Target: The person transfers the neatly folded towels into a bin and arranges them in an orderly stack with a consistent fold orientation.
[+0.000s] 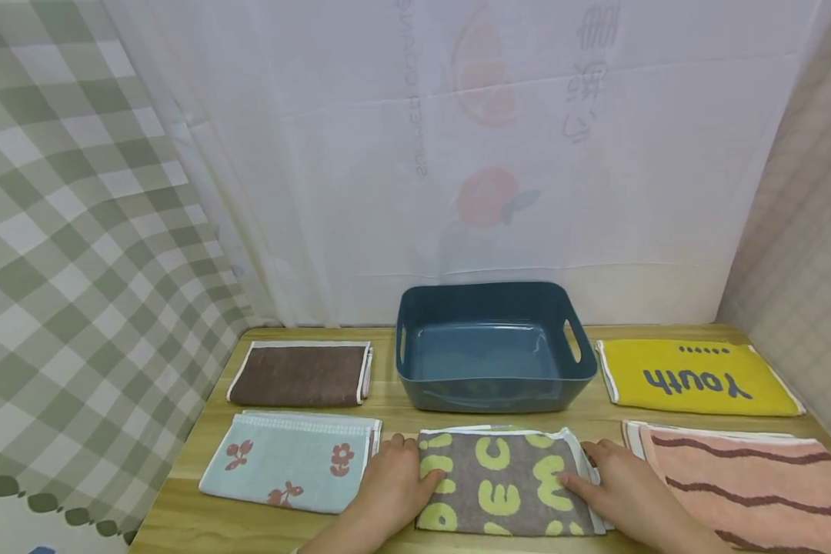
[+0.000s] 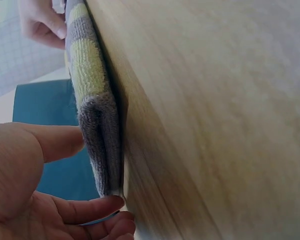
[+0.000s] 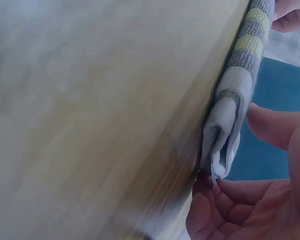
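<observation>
A folded grey towel with yellow-green letters and a white edge lies on the table between both hands. My left hand grips its left end, the thumb on top and the fingers at the far corner; the left wrist view shows the folded grey layers of the towel between thumb and fingers. At the other end, my right hand holds the white-edged side. In the right wrist view, fingertips reach beneath the white corner, while the thumb touches the upper face.
A dark blue basin with side handles stands behind the towel. To the left lie a brown towel and a light blue flowered towel; to the right, a yellow towel and a pink striped towel. Curtains enclose the wooden table.
</observation>
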The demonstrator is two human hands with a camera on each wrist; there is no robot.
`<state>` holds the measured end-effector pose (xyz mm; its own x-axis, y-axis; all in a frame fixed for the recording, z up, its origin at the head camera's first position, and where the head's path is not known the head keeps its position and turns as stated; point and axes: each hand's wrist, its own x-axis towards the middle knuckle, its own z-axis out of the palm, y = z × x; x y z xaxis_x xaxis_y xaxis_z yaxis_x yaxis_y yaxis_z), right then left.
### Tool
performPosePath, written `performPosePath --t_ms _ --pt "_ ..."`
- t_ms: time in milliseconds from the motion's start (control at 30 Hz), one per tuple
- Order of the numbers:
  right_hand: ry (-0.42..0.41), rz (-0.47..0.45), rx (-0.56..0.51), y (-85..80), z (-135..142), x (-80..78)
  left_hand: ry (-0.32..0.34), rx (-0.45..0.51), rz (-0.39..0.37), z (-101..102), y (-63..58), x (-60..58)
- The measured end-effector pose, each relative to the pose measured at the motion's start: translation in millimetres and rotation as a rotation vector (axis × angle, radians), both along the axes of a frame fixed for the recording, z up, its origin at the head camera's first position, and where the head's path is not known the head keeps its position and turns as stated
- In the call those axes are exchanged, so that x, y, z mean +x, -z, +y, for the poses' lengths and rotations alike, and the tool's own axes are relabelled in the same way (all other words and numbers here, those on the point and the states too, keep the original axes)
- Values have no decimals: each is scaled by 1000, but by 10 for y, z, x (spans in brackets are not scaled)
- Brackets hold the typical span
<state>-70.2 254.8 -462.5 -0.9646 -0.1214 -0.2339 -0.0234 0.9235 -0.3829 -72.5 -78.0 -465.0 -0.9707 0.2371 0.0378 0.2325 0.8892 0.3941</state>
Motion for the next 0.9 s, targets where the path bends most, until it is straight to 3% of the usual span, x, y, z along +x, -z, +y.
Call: performPosePath --t_ms 367,667,800,900 --pt "35 -11 -15 41 -64 -15 -24 122 -162 15 15 -29" --pt "101 58 -137 3 -117 -28 -11 395 -303 -12 -47 -78" --pt "135 20 -218 -17 -111 -49 -15 491 -356 -31 -95 -80" --pt "187 -68 -342 -26 -91 -58 -26 556 -402 -44 -110 -74"
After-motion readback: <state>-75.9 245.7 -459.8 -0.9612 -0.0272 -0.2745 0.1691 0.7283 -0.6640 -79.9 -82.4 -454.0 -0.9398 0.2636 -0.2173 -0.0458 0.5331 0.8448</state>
